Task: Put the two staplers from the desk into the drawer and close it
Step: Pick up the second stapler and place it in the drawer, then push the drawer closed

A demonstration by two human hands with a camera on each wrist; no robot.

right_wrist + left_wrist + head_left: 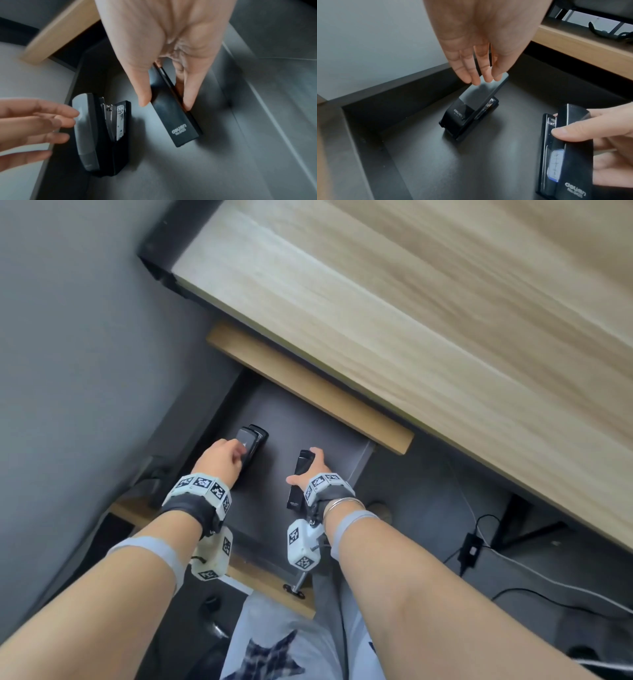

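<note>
Two black staplers lie in the open dark drawer (329, 422). The left stapler (254, 440) (471, 105) (102, 135) has a grey top and its jaw gapes, metal showing. My left hand (226, 455) (481, 79) hovers over it with fingers straight, the tips touching its top. The right stapler (297, 484) (571, 148) (173, 113) is long and flat with white lettering. My right hand (313, 470) (166, 104) pinches it between thumb and fingers, low over the drawer bottom; whether it rests there I cannot tell.
The light wooden desk top (411, 320) overhangs the drawer's back. The drawer's wooden front (270, 578) is near my legs, with a metal key (295, 589) in it. A grey wall (68, 337) is at left. Cables and a black adapter (471, 549) lie on the floor at right.
</note>
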